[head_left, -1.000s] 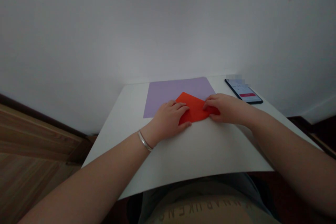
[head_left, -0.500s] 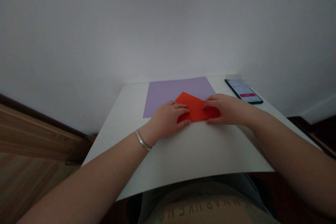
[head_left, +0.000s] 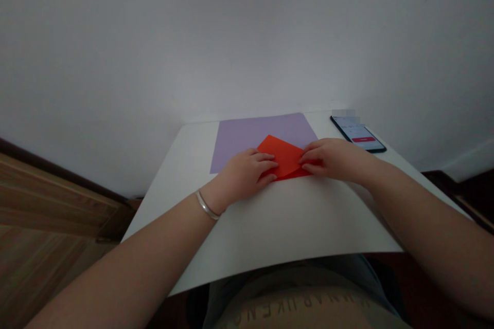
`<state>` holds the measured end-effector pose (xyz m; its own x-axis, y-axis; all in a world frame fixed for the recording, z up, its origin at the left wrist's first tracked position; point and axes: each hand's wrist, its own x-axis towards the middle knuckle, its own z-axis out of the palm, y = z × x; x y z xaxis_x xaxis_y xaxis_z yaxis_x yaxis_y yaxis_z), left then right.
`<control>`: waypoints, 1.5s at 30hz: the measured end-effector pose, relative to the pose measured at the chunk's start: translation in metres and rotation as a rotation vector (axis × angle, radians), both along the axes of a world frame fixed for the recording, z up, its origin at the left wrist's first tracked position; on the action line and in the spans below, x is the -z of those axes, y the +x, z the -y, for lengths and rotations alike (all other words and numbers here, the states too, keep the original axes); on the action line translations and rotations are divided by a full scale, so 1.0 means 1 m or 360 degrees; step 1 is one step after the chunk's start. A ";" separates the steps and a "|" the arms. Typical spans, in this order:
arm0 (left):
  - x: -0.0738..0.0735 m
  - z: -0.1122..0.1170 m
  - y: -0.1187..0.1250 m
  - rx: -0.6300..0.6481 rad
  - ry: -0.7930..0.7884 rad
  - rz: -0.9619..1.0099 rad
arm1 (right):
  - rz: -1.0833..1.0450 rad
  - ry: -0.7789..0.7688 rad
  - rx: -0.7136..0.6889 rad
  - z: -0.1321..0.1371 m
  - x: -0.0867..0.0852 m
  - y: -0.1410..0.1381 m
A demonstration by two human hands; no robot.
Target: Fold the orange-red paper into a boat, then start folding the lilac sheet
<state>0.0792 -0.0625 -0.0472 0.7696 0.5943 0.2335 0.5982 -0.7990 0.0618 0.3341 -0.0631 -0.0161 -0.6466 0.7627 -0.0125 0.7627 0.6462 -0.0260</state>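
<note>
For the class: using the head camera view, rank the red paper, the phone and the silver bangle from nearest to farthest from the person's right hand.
From the right hand:
1. Red paper: touching it, at its left.
2. Phone: just beyond it, on the table's far right.
3. Silver bangle: farthest, at the left, around the other wrist.

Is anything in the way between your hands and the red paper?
Nothing visible is in the way. The left hand and the right hand are both touching the folded red paper directly, with nothing between them and it.
</note>
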 end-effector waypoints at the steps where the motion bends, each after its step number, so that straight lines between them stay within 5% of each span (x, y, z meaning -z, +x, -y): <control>1: -0.002 0.002 0.001 0.0000 0.0037 -0.0041 | 0.0046 0.0027 0.0009 0.001 -0.001 -0.002; 15: -0.005 0.008 0.006 -0.0186 0.0268 -0.0210 | 0.0156 0.0275 0.0169 0.012 -0.011 -0.006; 22: -0.007 0.008 0.007 -0.0184 0.0209 -0.0229 | 0.0095 0.0110 0.0124 0.005 -0.003 -0.002; 34: -0.004 0.001 -0.002 -0.0246 0.0005 -0.0158 | 0.0093 -0.0166 0.0436 -0.015 0.008 0.029; 39: -0.003 -0.002 -0.003 -0.0241 -0.0015 -0.0114 | -0.0051 -0.0024 0.0227 -0.016 0.009 0.033; 45: -0.002 -0.003 -0.001 -0.0248 -0.0010 -0.0010 | -0.0211 -0.0041 -0.0079 -0.005 -0.002 -0.017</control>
<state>0.0786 -0.0593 -0.0450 0.6692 0.7083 0.2246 0.7155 -0.6958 0.0625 0.3174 -0.0580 -0.0145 -0.6810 0.7301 0.0562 0.7184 0.6810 -0.1416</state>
